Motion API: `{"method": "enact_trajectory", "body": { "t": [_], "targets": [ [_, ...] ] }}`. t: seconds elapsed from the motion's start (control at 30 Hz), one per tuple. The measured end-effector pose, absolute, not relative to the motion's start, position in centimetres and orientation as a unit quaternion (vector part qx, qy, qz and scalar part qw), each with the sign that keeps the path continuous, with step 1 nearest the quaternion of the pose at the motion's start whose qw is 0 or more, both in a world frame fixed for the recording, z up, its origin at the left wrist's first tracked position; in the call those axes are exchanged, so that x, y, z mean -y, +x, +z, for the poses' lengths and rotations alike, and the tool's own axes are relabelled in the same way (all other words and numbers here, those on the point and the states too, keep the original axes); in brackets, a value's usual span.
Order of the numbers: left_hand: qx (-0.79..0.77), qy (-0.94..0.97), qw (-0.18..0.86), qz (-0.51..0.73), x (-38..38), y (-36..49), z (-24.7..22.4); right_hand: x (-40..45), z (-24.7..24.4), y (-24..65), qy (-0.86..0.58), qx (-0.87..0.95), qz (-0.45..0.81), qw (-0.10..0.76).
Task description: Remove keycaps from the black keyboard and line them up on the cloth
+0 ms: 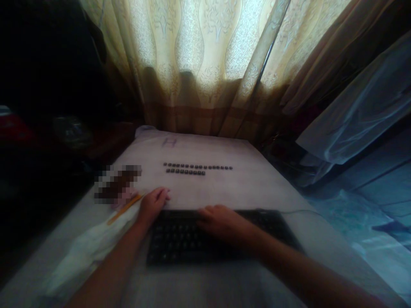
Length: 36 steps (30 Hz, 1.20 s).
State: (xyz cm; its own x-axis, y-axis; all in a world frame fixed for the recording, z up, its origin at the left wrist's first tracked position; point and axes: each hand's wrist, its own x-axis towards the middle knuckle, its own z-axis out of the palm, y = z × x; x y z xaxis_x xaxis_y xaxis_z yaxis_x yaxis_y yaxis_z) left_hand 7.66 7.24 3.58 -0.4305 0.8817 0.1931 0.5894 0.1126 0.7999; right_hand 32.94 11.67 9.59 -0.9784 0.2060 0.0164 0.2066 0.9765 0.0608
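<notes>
A black keyboard [180, 244] lies across the near part of the table; rows of small bare spots show where its keys sit, too blurred to tell one by one. My right hand [221, 220] rests over its upper middle, fingers bent and closed; whatever they hold is hidden. Just off the keyboard's upper left corner, my left hand [153, 204] has its fingers curled together, their contents too small to make out. Beyond both hands, black keycaps [196, 167] stand in a long row, with a shorter row of keycaps [185, 172] in front.
A wooden stick [125, 209] and a crumpled white cloth or bag [86, 248] lie left of my left arm, beside a pixelated item [117, 184]. The keyboard cable [302, 211] runs right. A patterned curtain [212, 55] hangs behind the table; pale fabric [349, 115] hangs at right.
</notes>
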Motion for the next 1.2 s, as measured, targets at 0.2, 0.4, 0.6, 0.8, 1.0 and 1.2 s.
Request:
{"method": "enact_trajectory", "body": {
  "t": [0.2, 0.4, 0.6, 0.8, 1.0, 1.2],
  "targets": [
    [-0.73, 0.507, 0.16, 0.43, -6.9, 8.0, 3.9, -12.5, 9.5, 32.5, -0.064, 0.995, -0.073, -0.028],
    [-0.722, 0.508, 0.163, 0.442, -6.0, 8.2, 4.0, -16.0, 7.7, 37.7, -0.365, 0.892, 0.138, 0.229],
    [-0.726, 0.486, 0.156, 0.46, -3.6, 9.0, 3.6, -17.5, 6.5, 46.9, -0.581, 0.609, 0.257, 0.475],
    [-0.719, 0.463, 0.188, 0.484, -1.2, 10.5, 3.3, -15.5, 6.7, 49.5, -0.621, 0.509, 0.333, 0.494],
    [-0.704, 0.461, 0.235, 0.488, -0.5, 10.6, 4.2, -14.4, 6.7, 48.9, -0.598, 0.483, 0.414, 0.488],
    [-0.7, 0.482, 0.213, 0.482, -0.2, 9.7, 4.7, -13.3, 6.3, 48.4, -0.576, 0.458, 0.433, 0.521]
  ]
}}
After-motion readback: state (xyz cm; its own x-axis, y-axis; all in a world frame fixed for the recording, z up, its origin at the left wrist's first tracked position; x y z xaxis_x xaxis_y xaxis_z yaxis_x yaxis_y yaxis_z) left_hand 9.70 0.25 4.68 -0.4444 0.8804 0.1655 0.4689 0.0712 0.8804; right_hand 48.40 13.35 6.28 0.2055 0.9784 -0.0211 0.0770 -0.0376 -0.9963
